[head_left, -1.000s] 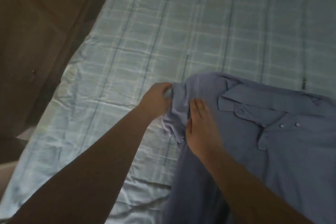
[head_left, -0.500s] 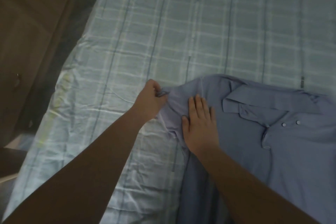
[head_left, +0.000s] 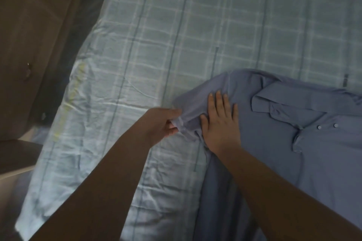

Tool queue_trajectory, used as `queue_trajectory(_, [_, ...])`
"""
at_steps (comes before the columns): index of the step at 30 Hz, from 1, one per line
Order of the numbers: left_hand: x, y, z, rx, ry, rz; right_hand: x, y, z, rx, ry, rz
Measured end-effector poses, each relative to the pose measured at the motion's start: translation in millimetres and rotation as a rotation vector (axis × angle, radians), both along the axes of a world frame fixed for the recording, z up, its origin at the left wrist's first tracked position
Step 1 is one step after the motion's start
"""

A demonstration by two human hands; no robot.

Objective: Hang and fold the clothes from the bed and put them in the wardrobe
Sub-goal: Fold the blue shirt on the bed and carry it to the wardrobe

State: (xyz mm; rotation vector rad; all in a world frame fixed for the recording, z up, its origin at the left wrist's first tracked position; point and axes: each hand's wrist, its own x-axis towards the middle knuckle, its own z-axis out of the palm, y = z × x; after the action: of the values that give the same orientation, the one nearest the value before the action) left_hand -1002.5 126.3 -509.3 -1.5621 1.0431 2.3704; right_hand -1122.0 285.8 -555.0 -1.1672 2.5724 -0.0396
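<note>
A blue-grey polo shirt (head_left: 305, 143) lies front up on the bed, collar and two buttons showing at the right. My left hand (head_left: 162, 125) pinches the hem of the shirt's short sleeve (head_left: 195, 103) at its left end. My right hand (head_left: 219, 123) lies flat with straight fingers on the shirt's shoulder, just right of the sleeve, pressing it onto the bed.
The bed (head_left: 215, 25) carries a pale blue checked sheet, wrinkled near its left edge. Brown wooden furniture (head_left: 29, 35) stands along the left side, close beyond the mattress edge.
The sleeve has been drawn out to the left and lies flatter. My left hand has shifted down along the sleeve's hem. My right hand stays flat on the shoulder.
</note>
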Motion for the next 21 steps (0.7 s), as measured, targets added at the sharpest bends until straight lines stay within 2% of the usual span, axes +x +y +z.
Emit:
queue_trajectory(5, [1.9,-2.0,8.0,0.224,0.056,-0.161,4.6,11.4,20.4,-0.153,-0.036,-0.048])
queue_trajectory(7, [5.9,-7.2,9.8,0.206,0.043,-0.225,10.7,19.1,22.7,-0.203,-0.040,-0.083])
queue_trajectory(8, [6.8,-8.8,9.2,0.123,0.021,-0.248,13.2,22.7,22.5,-0.216,-0.046,-0.091])
queue_trajectory(11, [4.6,-7.5,7.3,-0.342,-0.039,-0.216,19.9,28.8,19.8,-0.201,-0.053,-0.067])
queue_trajectory(13, [1.6,-4.4,7.3,-0.562,-0.024,-0.170,24.3,26.6,16.8,-0.198,-0.045,-0.051])
queue_trajectory(19, [-11.1,5.8,-3.9,-0.954,-0.103,-0.225,26.6,12.6,6.9,-0.085,-0.051,-0.048])
queue_trajectory(21, [-15.7,3.8,-8.4,-0.993,-0.140,-0.215,26.2,9.5,4.0,-0.041,-0.042,-0.041])
